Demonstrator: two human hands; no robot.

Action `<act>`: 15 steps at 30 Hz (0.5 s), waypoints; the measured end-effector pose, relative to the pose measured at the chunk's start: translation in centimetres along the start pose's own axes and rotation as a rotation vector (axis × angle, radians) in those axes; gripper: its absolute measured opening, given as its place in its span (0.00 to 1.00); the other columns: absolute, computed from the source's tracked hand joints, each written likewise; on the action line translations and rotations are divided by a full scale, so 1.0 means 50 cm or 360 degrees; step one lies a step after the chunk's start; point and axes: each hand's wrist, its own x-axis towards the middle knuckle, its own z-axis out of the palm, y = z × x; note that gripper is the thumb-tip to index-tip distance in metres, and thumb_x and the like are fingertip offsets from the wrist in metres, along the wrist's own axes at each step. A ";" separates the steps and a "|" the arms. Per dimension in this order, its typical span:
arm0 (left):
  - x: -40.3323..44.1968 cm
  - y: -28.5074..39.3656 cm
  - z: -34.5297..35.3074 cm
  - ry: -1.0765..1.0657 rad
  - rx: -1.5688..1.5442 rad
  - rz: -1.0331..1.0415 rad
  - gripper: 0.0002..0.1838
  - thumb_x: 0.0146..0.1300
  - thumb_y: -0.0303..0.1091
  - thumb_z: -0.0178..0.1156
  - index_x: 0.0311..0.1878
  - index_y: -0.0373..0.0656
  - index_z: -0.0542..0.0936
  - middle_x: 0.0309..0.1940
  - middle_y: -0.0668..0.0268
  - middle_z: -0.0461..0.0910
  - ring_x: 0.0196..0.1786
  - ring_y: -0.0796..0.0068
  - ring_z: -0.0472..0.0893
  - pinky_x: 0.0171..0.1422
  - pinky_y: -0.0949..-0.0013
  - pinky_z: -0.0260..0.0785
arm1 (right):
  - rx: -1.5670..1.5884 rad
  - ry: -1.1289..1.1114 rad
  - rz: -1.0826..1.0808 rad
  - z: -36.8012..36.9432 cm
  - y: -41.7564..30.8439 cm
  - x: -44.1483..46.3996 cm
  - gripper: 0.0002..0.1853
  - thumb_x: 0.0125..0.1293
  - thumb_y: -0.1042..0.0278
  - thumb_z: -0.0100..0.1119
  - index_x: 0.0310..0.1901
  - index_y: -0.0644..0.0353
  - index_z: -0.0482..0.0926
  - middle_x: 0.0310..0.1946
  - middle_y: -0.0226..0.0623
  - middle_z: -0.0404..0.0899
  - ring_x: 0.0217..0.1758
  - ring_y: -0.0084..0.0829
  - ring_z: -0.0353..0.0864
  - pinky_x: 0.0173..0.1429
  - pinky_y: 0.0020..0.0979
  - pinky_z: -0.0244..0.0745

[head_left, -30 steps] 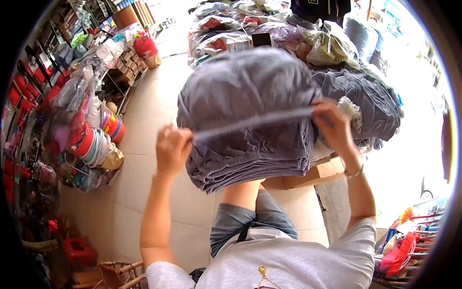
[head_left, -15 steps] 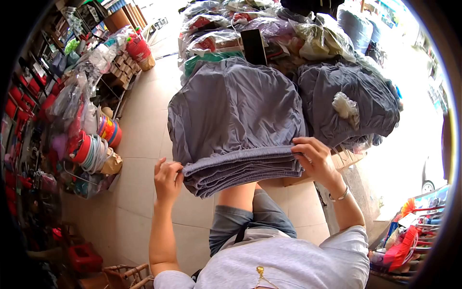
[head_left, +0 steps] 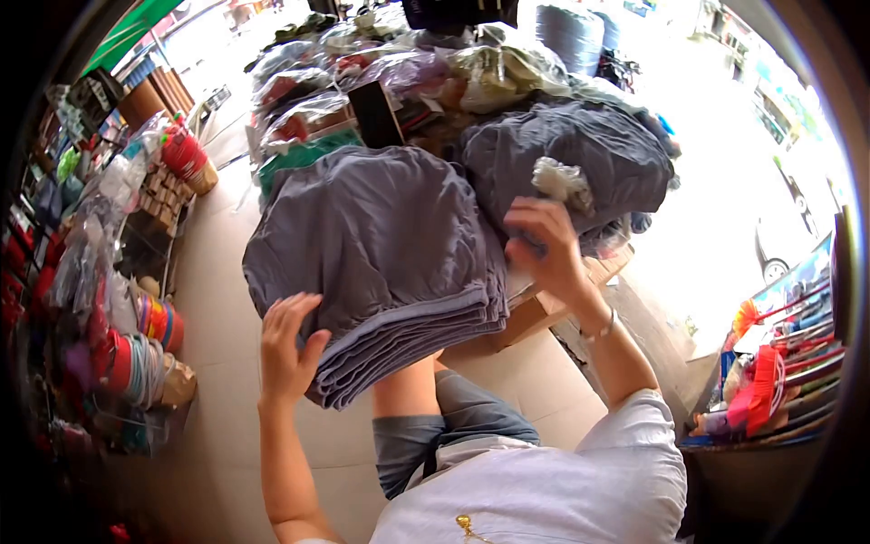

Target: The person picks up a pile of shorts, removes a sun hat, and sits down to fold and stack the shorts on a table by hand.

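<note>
A stack of grey garments with gathered elastic waistbands [head_left: 381, 236] lies in front of me, its layered waistband edges facing my body. My left hand [head_left: 288, 349] is at the near left corner of this stack, fingers stretched and thumb apart, holding nothing. Raised off the stack's right side, my right hand [head_left: 546, 249] has its fingers loosely bent and apart, somewhat blurred, with nothing visible in it. Just beyond it is a second grey garment pile [head_left: 598, 150], with a crumpled clear plastic piece [head_left: 562, 181] on top.
Bagged clothes [head_left: 390, 68] are heaped behind the stacks, and a dark phone-like slab [head_left: 375, 115] leans there. A cardboard box [head_left: 535, 317] shows beneath. Crowded shelves [head_left: 136, 236] line the left; brushes with red bristles [head_left: 766, 390] stand at right.
Both hands have let go of the waistband edge. My right hand has lifted away toward the second pile; the left has opened. The view has swung right.
</note>
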 end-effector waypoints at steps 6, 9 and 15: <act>0.108 -0.002 0.150 -0.0556 -0.0180 0.0063 0.32 0.68 0.55 0.54 0.70 0.48 0.68 0.73 0.52 0.60 0.76 0.52 0.57 0.76 0.53 0.50 | -0.1049 -0.0211 0.0379 -0.054 0.147 0.056 0.33 0.54 0.59 0.69 0.63 0.51 0.69 0.56 0.40 0.72 0.63 0.41 0.66 0.64 0.44 0.60; 0.077 -0.042 0.224 -0.1099 -0.0069 -0.0268 0.38 0.68 0.68 0.39 0.74 0.55 0.61 0.79 0.55 0.43 0.81 0.60 0.35 0.79 0.45 0.28 | -0.1147 -0.0310 0.0333 -0.052 0.156 0.065 0.34 0.51 0.61 0.71 0.62 0.50 0.70 0.53 0.37 0.74 0.61 0.39 0.67 0.62 0.42 0.62; 0.072 -0.049 0.224 -0.1116 -0.0110 -0.0286 0.39 0.67 0.70 0.38 0.75 0.58 0.59 0.79 0.57 0.43 0.81 0.62 0.35 0.80 0.47 0.26 | -0.0207 0.0133 0.0753 -0.042 0.176 0.119 0.28 0.57 0.62 0.69 0.57 0.59 0.69 0.48 0.49 0.80 0.50 0.50 0.81 0.55 0.46 0.74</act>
